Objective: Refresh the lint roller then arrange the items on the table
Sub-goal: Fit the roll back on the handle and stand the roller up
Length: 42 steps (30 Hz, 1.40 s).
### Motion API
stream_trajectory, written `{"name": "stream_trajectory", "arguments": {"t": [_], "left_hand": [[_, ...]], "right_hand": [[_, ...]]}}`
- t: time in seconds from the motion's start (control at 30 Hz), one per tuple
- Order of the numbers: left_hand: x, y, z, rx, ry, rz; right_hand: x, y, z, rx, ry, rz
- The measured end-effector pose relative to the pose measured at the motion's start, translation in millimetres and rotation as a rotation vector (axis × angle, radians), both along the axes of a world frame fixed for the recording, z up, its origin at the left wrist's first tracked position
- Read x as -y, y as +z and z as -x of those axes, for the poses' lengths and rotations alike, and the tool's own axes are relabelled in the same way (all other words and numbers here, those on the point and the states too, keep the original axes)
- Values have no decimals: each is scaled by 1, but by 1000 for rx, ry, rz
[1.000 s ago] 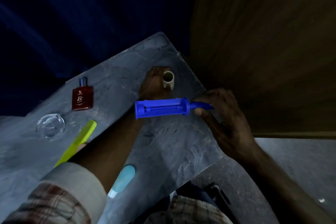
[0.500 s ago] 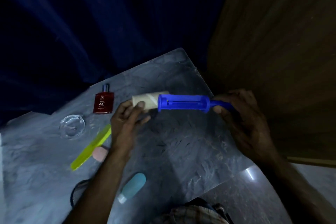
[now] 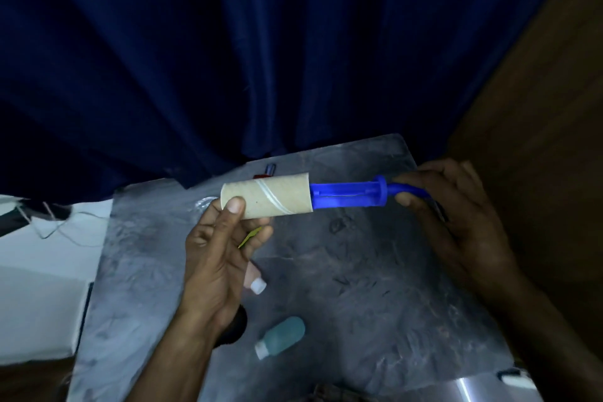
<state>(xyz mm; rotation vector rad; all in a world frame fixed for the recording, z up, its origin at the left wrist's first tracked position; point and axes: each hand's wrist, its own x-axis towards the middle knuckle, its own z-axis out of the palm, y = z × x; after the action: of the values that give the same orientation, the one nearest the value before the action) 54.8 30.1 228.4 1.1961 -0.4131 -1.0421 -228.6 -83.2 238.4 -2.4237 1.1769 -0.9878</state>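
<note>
A blue lint roller frame point(image 3: 347, 195) is held level above the grey marble table point(image 3: 375, 287). My right hand point(image 3: 456, 222) grips its curved handle at the right. A beige cardboard roll point(image 3: 270, 194) sits partly slid over the frame's left end. My left hand point(image 3: 218, 254) holds that roll, thumb on its near side and fingers beneath. About half of the blue frame shows bare between the roll and the handle collar.
On the table lie a teal bottle point(image 3: 282, 336) with a white cap, a pink bottle point(image 3: 254, 277) and a sliver of a yellow-green comb point(image 3: 249, 236), both half hidden by my left hand. A red perfume bottle point(image 3: 267, 173) peeks behind the roll. A dark blue curtain hangs behind.
My left hand picked the cardboard roll off the table, brought it to the frame's left end and has slid it further on. The view tilted up.
</note>
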Motion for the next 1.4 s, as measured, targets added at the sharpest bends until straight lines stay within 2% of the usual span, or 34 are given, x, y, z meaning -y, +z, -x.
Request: {"name": "stream_trajectory", "arguments": {"t": [0.23,0.33,0.53,0.7,0.97,1.0,1.1,1.17,1.3,1.4], "left_hand": [[-40,42,-28,208,79,64],[-50,46,-19,226,-2,47],[-55,47,-4,203,-9,63],[-57,48,-9,289,-107,64],[-53,51,-15,788,-168,257],[-53,52,-15,899,-146,286],[-57,49,-16,1403,-60,384],[-63,34,-13,1574,-99,436],[-71,-20,-3,1570,-306,407],[-74,-66,-3,1481,-359,297]], "right_hand": [[-15,34,-40,2,81,134],[-28,39,-62,-13,125,173],[-45,45,-79,-29,151,161],[-44,48,-68,-36,175,100],[-32,52,-57,39,204,-33],[-30,51,-56,29,204,-29],[-23,45,-53,-28,180,31],[-17,37,-48,-14,152,34],[-9,22,-39,162,76,-80],[-6,10,-34,191,33,-133]]}}
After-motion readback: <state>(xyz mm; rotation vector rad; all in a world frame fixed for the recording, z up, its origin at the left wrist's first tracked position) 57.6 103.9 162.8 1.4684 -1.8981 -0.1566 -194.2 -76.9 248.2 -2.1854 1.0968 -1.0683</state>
